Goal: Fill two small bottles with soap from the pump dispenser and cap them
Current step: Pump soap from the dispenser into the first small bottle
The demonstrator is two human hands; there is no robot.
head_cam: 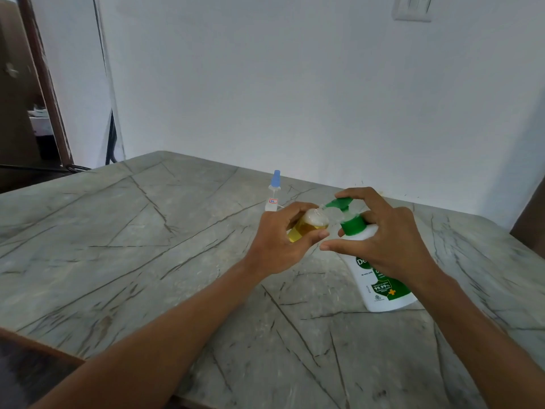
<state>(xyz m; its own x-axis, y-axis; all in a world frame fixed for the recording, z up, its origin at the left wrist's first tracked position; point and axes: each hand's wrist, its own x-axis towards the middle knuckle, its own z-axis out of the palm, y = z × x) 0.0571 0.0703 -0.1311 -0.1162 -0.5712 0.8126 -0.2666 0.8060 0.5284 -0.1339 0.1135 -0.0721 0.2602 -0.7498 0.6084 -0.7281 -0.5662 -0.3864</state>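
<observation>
My left hand (280, 240) grips a small clear bottle (306, 227) that holds yellow soap, its open mouth tilted under the pump's nozzle. The white pump dispenser (380, 278) with a green collar and green pump head (342, 203) stands on the table at the right. My right hand (380, 234) wraps its neck, with the fingers on top of the pump head. A second small bottle (273, 193), clear with a light blue cap, stands upright just behind my left hand.
The grey marble-patterned table (147, 246) reaches to a white wall behind. Its front edge runs along the lower left. A dark doorway is at the far left, and a brown chair back shows at the right edge.
</observation>
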